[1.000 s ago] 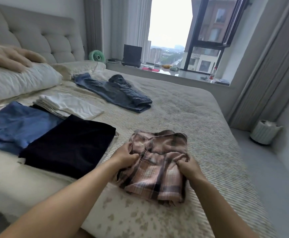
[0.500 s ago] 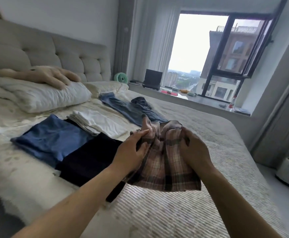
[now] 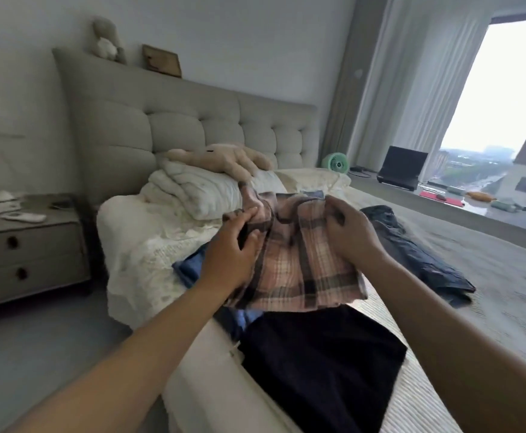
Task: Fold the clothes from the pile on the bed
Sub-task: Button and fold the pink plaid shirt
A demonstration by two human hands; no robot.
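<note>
Head view has you holding the folded plaid shirt (image 3: 302,260) in the air above the bed (image 3: 490,276), over the blue garment (image 3: 189,270) and just beyond the black garment (image 3: 318,364). Your left hand (image 3: 230,254) pinches its left upper edge; your right hand (image 3: 349,232) is curled round the right upper edge. The risk is the fold slipping — only the top is gripped, so the loose lower layers could fan open if you swing or drop it. Its collar end points away from you toward the headboard (image 3: 193,126), hem toward you — the long axis runs roughly along your line of sight. Unfolded jeans (image 3: 411,251) lie to the right.
</note>
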